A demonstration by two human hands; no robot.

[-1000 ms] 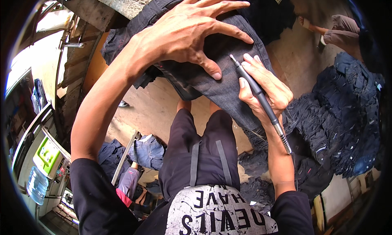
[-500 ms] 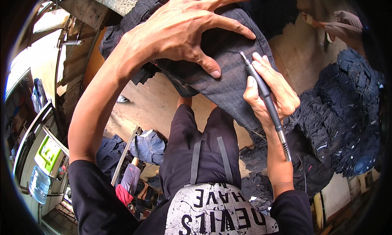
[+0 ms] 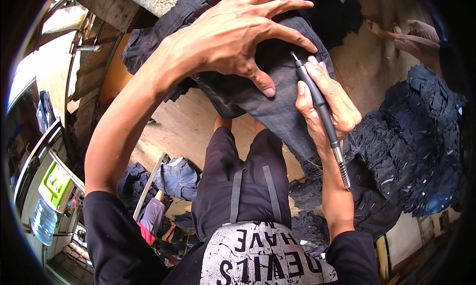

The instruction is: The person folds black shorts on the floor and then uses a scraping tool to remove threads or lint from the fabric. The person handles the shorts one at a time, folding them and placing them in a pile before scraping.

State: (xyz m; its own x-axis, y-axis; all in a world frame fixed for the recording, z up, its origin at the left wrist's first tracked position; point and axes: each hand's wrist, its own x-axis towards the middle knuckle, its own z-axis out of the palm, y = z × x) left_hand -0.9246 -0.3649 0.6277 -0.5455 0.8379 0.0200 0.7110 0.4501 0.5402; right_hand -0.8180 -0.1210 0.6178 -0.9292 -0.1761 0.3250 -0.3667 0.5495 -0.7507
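Dark denim trousers point(image 3: 277, 104) lie spread below my hands at the top middle. My left hand point(image 3: 238, 42) rests on the cloth, fingers spread and thumb apart, holding it flat. Between thumb and fingers, my right hand point(image 3: 329, 99) grips a black pen-shaped rotary handpiece point(image 3: 320, 105) with a spring at its rear end. Its thin metal tip points at the denim, close to my left index finger. Whether the tip touches the cloth I cannot tell.
Heaps of dark denim garments point(image 3: 416, 141) fill the right side. Folded blue jeans point(image 3: 178, 178) lie at the lower left near a large water bottle point(image 3: 44, 221) and a green container point(image 3: 55, 183). Another person's leg point(image 3: 416, 42) shows at the upper right.
The handpiece tip has shifted slightly up the cloth, away from me. My left hand has slid a little to the right.
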